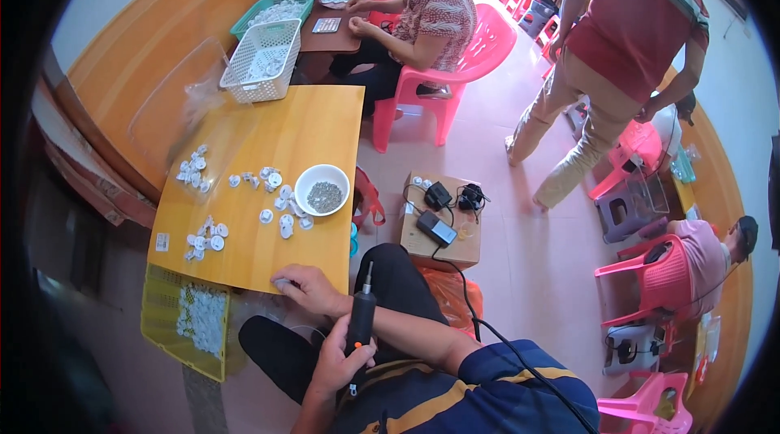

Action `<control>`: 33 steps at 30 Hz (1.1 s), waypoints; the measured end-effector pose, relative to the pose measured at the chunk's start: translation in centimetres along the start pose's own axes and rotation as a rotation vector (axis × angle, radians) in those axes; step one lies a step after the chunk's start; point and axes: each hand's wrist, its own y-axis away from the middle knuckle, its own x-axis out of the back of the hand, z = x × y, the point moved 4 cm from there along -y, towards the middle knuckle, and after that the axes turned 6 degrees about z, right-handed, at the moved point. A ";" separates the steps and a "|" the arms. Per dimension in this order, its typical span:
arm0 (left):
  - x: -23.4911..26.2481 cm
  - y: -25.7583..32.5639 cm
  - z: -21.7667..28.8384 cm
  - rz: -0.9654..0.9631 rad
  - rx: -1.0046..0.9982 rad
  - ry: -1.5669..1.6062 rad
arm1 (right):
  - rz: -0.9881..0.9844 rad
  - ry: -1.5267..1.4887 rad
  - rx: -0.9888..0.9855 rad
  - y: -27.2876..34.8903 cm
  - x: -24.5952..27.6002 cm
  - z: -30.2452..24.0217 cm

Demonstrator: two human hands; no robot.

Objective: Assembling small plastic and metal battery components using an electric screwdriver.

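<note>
My left hand (340,365) comes up from the lower edge and grips a black pen-shaped electric screwdriver (361,314), tip pointing up. My right hand (307,288) reaches across my lap to the near edge of the yellow wooden table (325,121), fingers pressed on a small white round part (282,282). More white round parts (280,205) lie scattered on the table beside a white bowl (322,188) of small grey screws.
A yellow crate (162,312) of white parts sits below the table's near left edge. White (262,60) and green (272,10) baskets stand at the far end. A cardboard box (443,227) with black power adapters is on the floor. Other people sit on pink chairs; one stands.
</note>
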 end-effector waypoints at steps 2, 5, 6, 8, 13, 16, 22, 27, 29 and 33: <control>0.5 0.7 0.0 0.071 -0.056 0.025 | -0.008 0.010 -0.009 0.1 0.0 0.3; 1.4 1.6 -0.5 0.096 -0.086 0.035 | -0.010 0.047 -0.002 0.2 0.0 0.3; 1.7 1.9 -0.7 0.116 -0.106 0.061 | -0.018 0.076 0.018 0.2 0.1 0.2; 1.9 2.3 -1.0 0.115 -0.086 0.037 | 0.010 0.109 0.034 0.1 0.1 0.2; 1.8 2.7 -0.7 0.180 -0.135 -0.010 | 0.082 0.104 0.072 0.0 -0.1 0.8; 1.5 2.5 -0.9 0.175 -0.158 -0.026 | 0.146 0.065 0.107 0.0 -0.2 0.9; 1.3 2.2 -1.1 0.160 -0.163 -0.035 | 0.098 0.059 0.065 0.3 -0.3 0.9; 1.1 1.5 -1.3 0.148 -0.144 -0.043 | 0.114 0.049 0.072 0.4 0.1 1.1; 0.9 1.1 -1.2 0.140 -0.125 -0.046 | 0.115 0.050 0.071 0.3 0.3 0.9; 0.8 0.8 -0.7 0.164 -0.067 -0.053 | 0.060 0.075 0.065 0.0 0.1 0.5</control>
